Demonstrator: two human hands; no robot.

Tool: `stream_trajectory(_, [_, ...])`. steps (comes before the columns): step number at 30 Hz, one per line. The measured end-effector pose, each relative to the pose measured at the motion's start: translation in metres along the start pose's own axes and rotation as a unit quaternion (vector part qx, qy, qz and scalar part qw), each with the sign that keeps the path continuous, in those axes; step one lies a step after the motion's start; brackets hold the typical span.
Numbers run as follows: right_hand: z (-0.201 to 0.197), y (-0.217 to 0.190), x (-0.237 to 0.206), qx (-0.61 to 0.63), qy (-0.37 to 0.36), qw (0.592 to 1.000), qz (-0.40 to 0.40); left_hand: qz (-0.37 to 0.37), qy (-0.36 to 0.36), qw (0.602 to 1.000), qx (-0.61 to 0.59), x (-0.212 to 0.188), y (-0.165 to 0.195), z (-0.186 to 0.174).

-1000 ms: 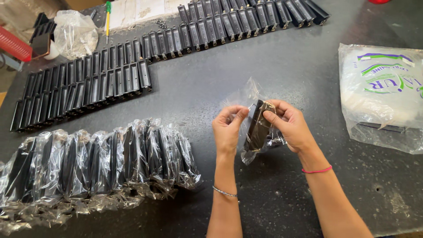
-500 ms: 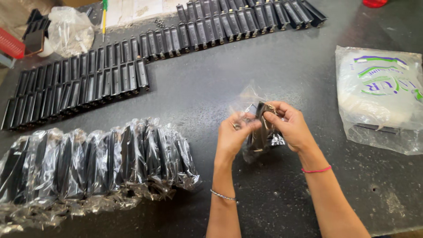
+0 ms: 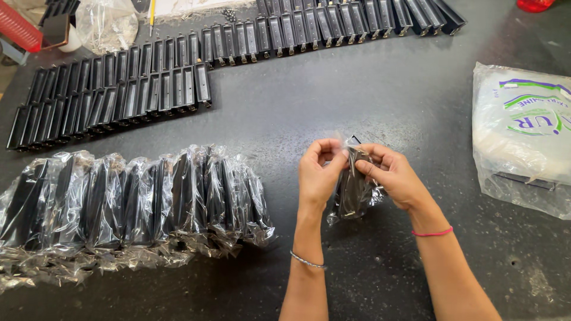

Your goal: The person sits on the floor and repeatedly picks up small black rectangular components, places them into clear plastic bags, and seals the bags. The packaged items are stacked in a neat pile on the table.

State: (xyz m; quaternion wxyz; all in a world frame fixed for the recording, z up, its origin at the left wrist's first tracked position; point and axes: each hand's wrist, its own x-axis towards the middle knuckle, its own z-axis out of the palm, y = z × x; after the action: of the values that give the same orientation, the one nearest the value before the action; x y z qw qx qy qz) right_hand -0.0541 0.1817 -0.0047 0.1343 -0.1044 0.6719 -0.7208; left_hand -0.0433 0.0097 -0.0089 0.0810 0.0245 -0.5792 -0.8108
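Observation:
My left hand (image 3: 319, 172) and my right hand (image 3: 389, 172) both grip a black oblong part in a clear plastic bag (image 3: 355, 190), held upright just above the dark table (image 3: 333, 101). The fingers of both hands pinch the bag's top edge over the part. To the left lies a row of several bagged black parts (image 3: 131, 199), standing side by side. Unbagged black parts (image 3: 113, 95) lie in rows at the far left and along the far edge (image 3: 351, 18).
A large plastic bag with coloured print (image 3: 523, 137) lies at the right. A crumpled clear bag (image 3: 104, 24), a red object (image 3: 18, 27) and a yellow pencil (image 3: 152, 13) sit at the far left corner. A red item (image 3: 535, 5) is at the far right.
Both hands have moved a little closer to me with the bagged part. The bag's loose top has been gathered down over the part.

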Motion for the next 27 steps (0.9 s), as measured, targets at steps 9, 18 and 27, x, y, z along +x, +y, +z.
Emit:
stream_trajectory(9, [-0.008,-0.006,-0.002,0.027,-0.012,1.0,0.007,-0.006,-0.043,0.999,-0.027,-0.002,0.009,-0.002])
stream_trajectory(18, [-0.009,-0.005,-0.005,0.065,-0.05,0.996,0.024,0.0,-0.024,1.0,0.001,-0.005,0.007,0.002])
stream_trajectory(27, [-0.013,-0.017,-0.008,-0.13,0.027,0.99,-0.046,-0.123,-0.102,0.984,-0.081,-0.004,0.0,0.014])
